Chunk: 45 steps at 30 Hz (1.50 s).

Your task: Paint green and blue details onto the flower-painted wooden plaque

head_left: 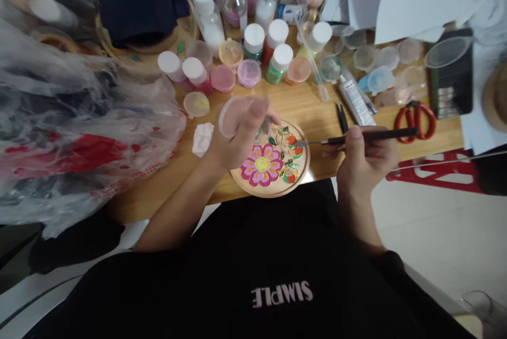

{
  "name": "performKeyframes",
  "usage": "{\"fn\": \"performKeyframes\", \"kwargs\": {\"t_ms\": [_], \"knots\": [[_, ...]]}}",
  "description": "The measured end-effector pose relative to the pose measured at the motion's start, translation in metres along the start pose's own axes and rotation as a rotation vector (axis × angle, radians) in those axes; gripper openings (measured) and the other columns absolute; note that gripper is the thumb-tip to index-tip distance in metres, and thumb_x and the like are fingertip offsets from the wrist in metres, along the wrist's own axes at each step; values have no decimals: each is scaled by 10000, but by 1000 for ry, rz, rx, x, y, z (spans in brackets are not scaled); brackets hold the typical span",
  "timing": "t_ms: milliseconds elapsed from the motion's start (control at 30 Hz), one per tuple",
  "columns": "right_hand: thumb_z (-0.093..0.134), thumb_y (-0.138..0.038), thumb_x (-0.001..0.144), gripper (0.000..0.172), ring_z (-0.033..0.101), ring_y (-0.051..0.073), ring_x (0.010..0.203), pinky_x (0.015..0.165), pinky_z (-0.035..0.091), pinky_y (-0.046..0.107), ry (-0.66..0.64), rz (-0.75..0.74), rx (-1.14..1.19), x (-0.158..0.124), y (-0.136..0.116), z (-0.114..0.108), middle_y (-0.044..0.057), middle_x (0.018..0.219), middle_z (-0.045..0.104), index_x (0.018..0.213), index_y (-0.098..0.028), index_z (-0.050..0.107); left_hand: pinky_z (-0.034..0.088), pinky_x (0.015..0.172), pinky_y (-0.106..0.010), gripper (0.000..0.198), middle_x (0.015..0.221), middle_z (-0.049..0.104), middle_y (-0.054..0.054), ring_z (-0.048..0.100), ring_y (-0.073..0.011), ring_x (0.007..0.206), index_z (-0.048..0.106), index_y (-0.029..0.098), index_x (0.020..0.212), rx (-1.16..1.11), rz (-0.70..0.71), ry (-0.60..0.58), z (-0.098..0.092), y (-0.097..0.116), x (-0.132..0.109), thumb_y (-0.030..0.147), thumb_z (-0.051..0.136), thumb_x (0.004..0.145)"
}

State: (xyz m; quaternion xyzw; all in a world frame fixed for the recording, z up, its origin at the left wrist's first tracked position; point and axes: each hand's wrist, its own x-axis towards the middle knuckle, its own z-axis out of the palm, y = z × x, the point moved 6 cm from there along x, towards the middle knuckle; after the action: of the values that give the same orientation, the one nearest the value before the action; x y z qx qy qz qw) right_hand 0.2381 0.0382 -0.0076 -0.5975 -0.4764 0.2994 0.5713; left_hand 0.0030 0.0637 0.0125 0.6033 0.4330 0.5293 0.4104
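Note:
A round wooden plaque (270, 191) lies at the table's front edge. It carries a pink-purple flower (262, 165) with a yellow centre, and orange and green motifs outlined in gold to its right. My left hand (240, 141) is closed around a small clear plastic cup (264, 130) over the plaque's upper left, its round lid (233, 117) flipped open; fingers partly hide the cup. Between the fingers and thumb of my right hand (362, 157) is a thin palette knife (390, 134) with a dark handle. Its metal tip is over or touching an orange motif; I cannot tell which.
Behind the plaque stand white-capped bottles (253, 38) and lidded cups (249, 72). A metal tube (355, 99), black tweezers (341, 117) and red-handled scissors (415, 120) lie to the right. Crumpled tissue (203, 139) and plastic bags (91, 133) are at left.

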Motion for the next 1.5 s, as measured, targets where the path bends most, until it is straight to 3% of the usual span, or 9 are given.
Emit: {"fn": "performKeyframes", "kwargs": {"t_ms": [167,467,933,1133,1500], "knots": [[755,-507,885,316,613,112,404,418,509,247,-23,-2,-16,0,0,2,-93,515,574,796,-240,612,366,442,-269,666,557,625,-22,555,-91,483,727,179,725,-37,198,8,1,6,0,530,304,1103],[748,-471,903,292,585,109,384,383,450,236,-27,-12,-4,-1,-1,1,-88,493,555,790,-239,610,389,473,-276,652,591,645,-20,586,-98,519,726,177,728,-12,141,-3,-1,6,0,565,345,1088],[761,-462,881,283,597,126,399,449,521,281,-13,26,4,-1,0,1,-87,510,593,796,-238,611,408,495,-271,665,595,648,-22,605,-105,539,732,173,756,11,139,-10,0,6,-1,538,298,1103],[779,-443,876,280,586,115,379,378,470,250,-16,20,37,-1,0,1,-84,503,607,789,-235,615,416,502,-278,674,594,665,-27,623,-115,547,739,164,745,40,114,1,-1,6,-1,554,316,1095],[776,-482,874,294,575,127,380,429,523,290,-23,8,14,-1,1,1,-89,489,567,783,-250,619,430,516,-321,655,609,664,-33,600,-146,533,721,210,729,6,30,-6,-1,1,-3,649,354,1048]]}}
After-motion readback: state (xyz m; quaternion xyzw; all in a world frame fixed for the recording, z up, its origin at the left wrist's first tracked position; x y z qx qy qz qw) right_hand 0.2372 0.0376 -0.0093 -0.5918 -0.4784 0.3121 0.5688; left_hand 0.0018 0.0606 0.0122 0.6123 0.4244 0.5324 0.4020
